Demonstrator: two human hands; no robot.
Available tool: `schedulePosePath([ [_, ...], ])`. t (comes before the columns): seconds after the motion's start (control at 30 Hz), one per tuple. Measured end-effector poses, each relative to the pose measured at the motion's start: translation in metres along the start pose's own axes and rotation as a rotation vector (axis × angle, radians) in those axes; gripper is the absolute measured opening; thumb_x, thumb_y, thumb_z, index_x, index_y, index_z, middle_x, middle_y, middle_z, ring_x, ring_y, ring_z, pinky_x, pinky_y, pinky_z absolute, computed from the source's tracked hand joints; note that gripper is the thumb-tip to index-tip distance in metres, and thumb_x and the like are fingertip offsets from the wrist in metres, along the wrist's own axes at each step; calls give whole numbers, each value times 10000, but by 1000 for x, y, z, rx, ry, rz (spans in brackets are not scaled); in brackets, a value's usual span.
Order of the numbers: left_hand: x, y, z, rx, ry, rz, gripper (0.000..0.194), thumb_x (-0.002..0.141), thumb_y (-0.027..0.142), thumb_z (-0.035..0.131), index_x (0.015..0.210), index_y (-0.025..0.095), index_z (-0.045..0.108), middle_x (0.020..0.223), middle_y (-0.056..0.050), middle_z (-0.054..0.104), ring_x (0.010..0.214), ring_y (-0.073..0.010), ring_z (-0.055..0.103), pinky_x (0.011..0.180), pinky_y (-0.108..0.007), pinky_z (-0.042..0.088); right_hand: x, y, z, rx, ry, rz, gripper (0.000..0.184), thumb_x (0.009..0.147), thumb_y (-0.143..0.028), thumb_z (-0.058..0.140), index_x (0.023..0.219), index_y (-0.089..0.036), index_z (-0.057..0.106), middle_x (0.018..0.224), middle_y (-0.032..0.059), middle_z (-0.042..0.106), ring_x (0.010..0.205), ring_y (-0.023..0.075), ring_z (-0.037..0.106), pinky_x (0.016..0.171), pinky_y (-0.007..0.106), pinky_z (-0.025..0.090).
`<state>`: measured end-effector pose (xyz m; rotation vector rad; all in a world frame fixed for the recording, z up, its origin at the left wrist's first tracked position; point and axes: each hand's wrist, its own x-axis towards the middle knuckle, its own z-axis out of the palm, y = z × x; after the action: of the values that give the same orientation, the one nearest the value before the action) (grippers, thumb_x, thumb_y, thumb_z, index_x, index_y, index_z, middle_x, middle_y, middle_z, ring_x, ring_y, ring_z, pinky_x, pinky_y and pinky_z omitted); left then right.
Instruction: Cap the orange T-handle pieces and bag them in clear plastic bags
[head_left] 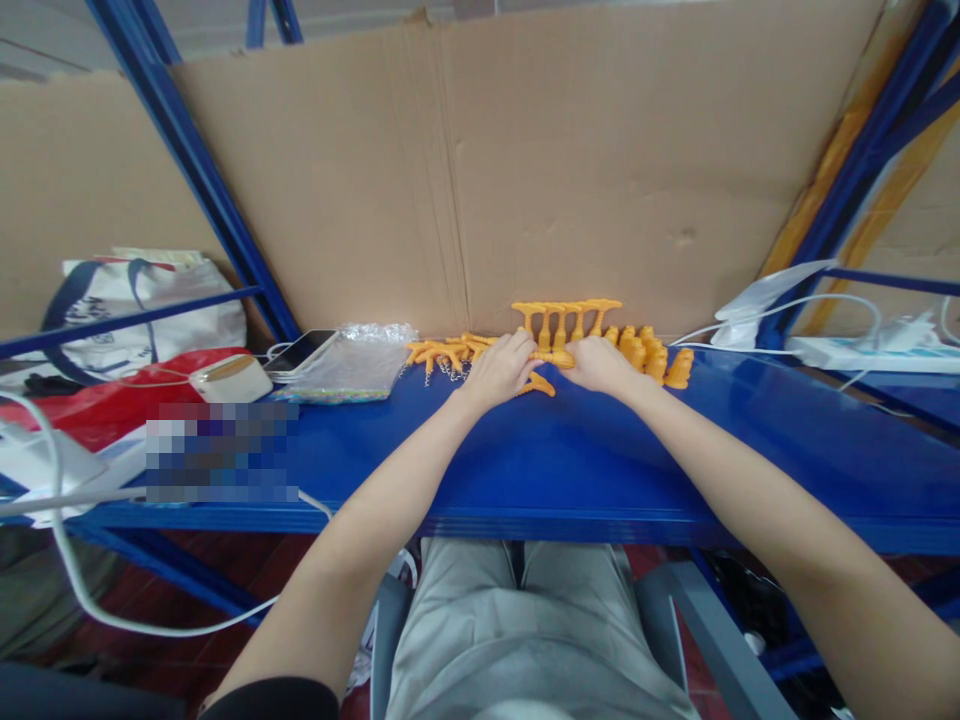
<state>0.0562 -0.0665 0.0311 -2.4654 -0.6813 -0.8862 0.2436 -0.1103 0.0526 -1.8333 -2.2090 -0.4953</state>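
My left hand (pixel 504 368) and my right hand (pixel 598 364) are close together over the blue shelf, fingers closed. Between them is a small orange plastic piece (pixel 553 358), gripped from both sides; its full shape is hidden by the fingers. An orange curved part (pixel 541 384) shows just below my left hand. Behind my hands stands a row of orange T-topped pieces (pixel 568 306). Several short orange stub-shaped pieces (pixel 651 354) are grouped beyond my right hand. Left of my left hand, orange branched pieces with small metal chains (pixel 441 354) lie in a pile.
A blue metal shelf (pixel 570 460) serves as the work surface, backed by a cardboard sheet (pixel 585 160). On the left are a clear plastic bag (pixel 352 370), a phone (pixel 304 352), a red bag (pixel 150 390) and white cables. A white power strip (pixel 870 352) sits at the right.
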Motion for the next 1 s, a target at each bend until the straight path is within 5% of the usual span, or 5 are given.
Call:
schedulePosePath([
  [0.43,-4,-9,14,-243,34,-35,192,960,332,497,873,175,567,899,-56,591,833,-181,602,755,-304,495,-6,3,5,28,-10,-35,278,892,-259,544,1079,-141,713,1014,143,747,960,296,697,778,328,484],
  [0.7,-12,-25,20,-272,36,-164,163,935,331,554,884,178,581,901,-41,609,840,-175,613,774,-302,499,-3,13,16,93,144,-151,318,897,-232,545,1161,-99,662,1150,173,701,1075,295,650,883,385,469],
  [1.0,-10,-23,19,-186,-3,-162,208,960,352,508,896,168,583,913,-56,611,844,-183,617,783,-318,508,-4,14,8,96,80,-156,310,916,-280,529,1148,-146,685,1117,136,722,1040,276,651,850,363,433],
])
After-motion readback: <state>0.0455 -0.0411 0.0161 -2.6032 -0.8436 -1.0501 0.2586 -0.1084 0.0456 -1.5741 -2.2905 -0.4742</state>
